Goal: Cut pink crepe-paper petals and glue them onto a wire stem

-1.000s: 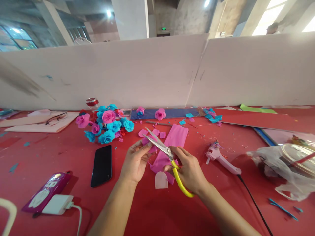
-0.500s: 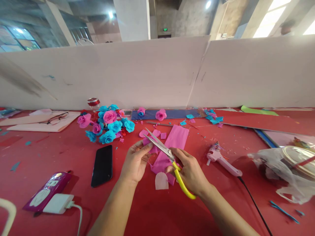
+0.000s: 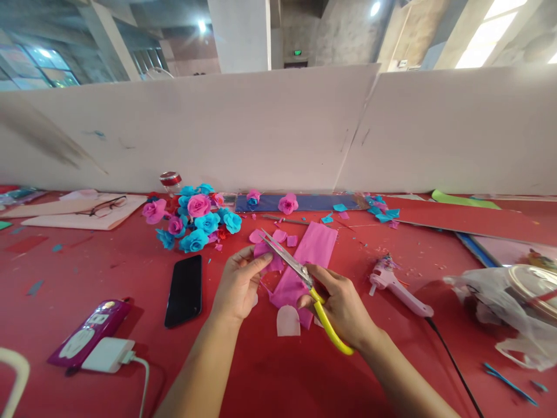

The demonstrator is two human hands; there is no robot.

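Note:
Pinched in my left hand (image 3: 241,280) is a small piece of pink crepe paper (image 3: 275,262). My right hand (image 3: 342,302) grips the yellow handles of a pair of scissors (image 3: 327,328). Their blades lie across the held piece, beside my left thumb, and look nearly closed. Beneath my hands, a long pink paper strip (image 3: 317,247) rests on the red table. A pale round-topped template (image 3: 288,321) lies just in front of the strip. Cut pink petals (image 3: 292,240) are scattered beyond the blades.
A bunch of blue and pink paper flowers (image 3: 198,223) stands back left, near a black phone (image 3: 183,290). On the right lie a pink glue gun (image 3: 399,290) with its cord and a plastic bag (image 3: 483,290). A purple power strip (image 3: 89,334) holds a white charger (image 3: 108,355).
The whole view has shifted slightly, so things appear a little further right. The scissor blades have come closer together over the pink piece. Both hands keep their holds.

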